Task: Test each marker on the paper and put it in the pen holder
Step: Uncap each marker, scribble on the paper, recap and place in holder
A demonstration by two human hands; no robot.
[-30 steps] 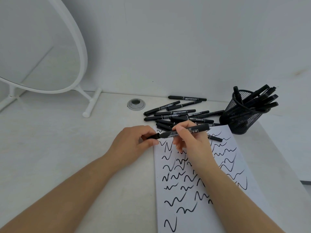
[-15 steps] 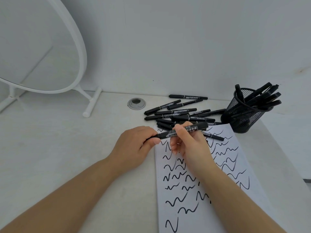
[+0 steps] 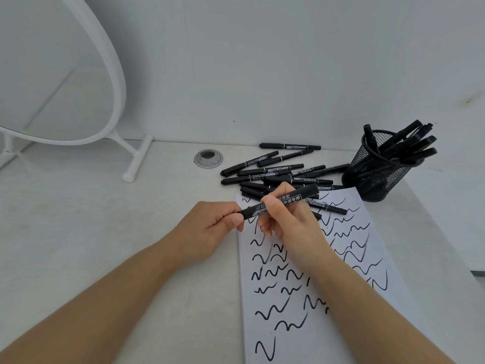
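Observation:
Both my hands hold one thick black marker (image 3: pixel 301 196) over the top of the white paper (image 3: pixel 294 298), which is covered in black squiggles. My right hand (image 3: pixel 291 222) grips the marker's barrel between thumb and fingers. My left hand (image 3: pixel 210 227) pinches the marker's left end, where the cap sits. A pile of several black markers (image 3: pixel 275 172) lies on the desk just beyond my hands. The black mesh pen holder (image 3: pixel 378 172) stands at the right, tilted, with several markers sticking out of it.
A white-framed oval mirror (image 3: pixel 78 74) on a stand fills the back left. A round metal cable grommet (image 3: pixel 208 158) sits in the desk left of the marker pile. The wall runs close behind, and the desk's right edge passes near the holder.
The hands and marker have barely moved. The marker has sunk slightly toward the paper, with both grips kept.

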